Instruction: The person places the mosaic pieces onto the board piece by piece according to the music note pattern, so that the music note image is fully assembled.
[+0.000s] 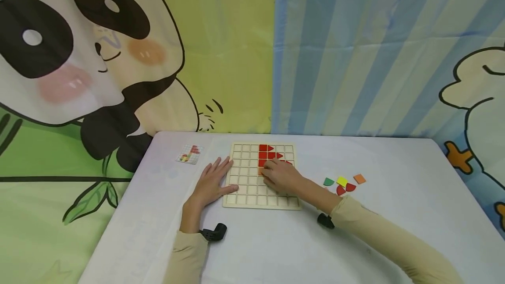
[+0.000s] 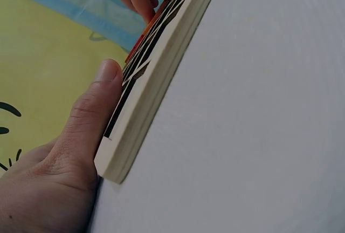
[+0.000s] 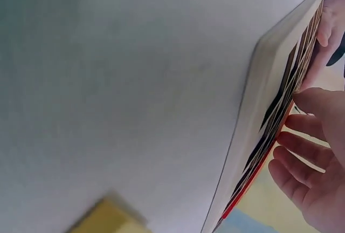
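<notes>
A square wooden grid board (image 1: 246, 193) lies on the white table. Red square tiles and pointed red pieces (image 1: 268, 155) fill parts of its upper rows. My left hand (image 1: 211, 183) rests at the board's left edge, fingers spread, the thumb (image 2: 102, 98) over the frame. Over the middle of the grid is my right hand (image 1: 283, 176), its loosely bent fingertips touching down around an orange tile (image 1: 260, 171) just below the red rows. In the right wrist view the thumb and fingers (image 3: 302, 149) of that hand meet the board's surface; the hand covers several cells.
Right of the board lie loose pieces: a green one (image 1: 328, 182), a yellow square (image 1: 342, 181), two red ones (image 1: 350, 187) and an orange square (image 1: 359, 179). A small pattern card (image 1: 190, 154) is to the left. A printed curtain hangs behind the table.
</notes>
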`<state>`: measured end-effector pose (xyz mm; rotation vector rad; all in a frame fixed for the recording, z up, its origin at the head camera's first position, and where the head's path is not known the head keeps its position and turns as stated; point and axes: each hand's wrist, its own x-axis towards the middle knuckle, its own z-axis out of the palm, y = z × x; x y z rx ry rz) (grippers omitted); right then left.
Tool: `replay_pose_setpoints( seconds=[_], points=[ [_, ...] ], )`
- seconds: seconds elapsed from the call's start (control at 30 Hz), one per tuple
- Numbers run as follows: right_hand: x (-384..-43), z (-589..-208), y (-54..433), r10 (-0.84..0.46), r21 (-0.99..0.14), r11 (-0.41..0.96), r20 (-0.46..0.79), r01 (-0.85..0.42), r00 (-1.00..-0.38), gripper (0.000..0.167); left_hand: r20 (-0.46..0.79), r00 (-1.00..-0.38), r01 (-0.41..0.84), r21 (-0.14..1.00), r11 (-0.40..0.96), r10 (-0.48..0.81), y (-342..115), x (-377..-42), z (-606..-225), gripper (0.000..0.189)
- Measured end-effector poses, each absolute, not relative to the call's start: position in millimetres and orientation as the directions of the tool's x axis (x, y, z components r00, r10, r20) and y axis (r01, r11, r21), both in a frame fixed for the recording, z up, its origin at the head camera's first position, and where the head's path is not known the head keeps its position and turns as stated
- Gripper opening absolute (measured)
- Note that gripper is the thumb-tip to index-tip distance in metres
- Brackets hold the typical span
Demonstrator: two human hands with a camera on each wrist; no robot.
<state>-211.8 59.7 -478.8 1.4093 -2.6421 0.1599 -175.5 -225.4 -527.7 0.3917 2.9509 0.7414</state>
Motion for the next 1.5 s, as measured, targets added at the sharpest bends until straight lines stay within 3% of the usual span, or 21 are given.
replay_pose_setpoints(
  seconds=[0.27,0.53,0.83,1.07,1.17,1.33,1.5],
  points=[
    [-197.6,-475.7,68.2,-0.847,-0.167,0.506,0.091,-0.846,-0.524,0.052,-0.020,-0.966,0.216,0.489,0.845,0.259,-226.0,-174.8,-527.7,0.097],
    [-149.4,-462.5,120.0,-0.815,-0.228,0.520,0.156,-0.823,-0.558,0.052,-0.013,-0.964,0.224,0.490,0.843,0.264,-225.7,-174.1,-525.2,0.097],
    [-128.2,-474.1,200.3,-0.659,-0.289,0.673,0.185,-0.681,-0.729,0.051,-0.014,-0.962,0.230,0.489,0.841,0.272,-224.7,-173.7,-523.2,0.096],
    [-125.9,-474.8,233.1,-0.570,-0.273,0.751,0.192,-0.601,-0.799,0.042,-0.007,-0.964,0.228,0.486,0.844,0.265,-223.0,-174.3,-523.5,0.095],
    [-128.2,-478.2,238.7,-0.598,-0.239,0.734,0.214,-0.636,-0.772,0.034,-0.009,-0.964,0.227,0.487,0.843,0.265,-223.6,-174.3,-523.9,0.096],
    [-136.0,-488.5,239.9,-0.678,-0.193,0.624,0.349,-0.757,-0.647,0.030,-0.001,-0.965,0.229,0.485,0.844,0.262,-225.1,-173.8,-524.2,0.095],
    [-138.6,-490.2,237.7,-0.678,-0.209,0.625,0.331,-0.752,-0.656,0.034,0.004,-0.962,0.238,0.490,0.839,0.271,-225.0,-174.0,-524.4,0.095]
  ],
)
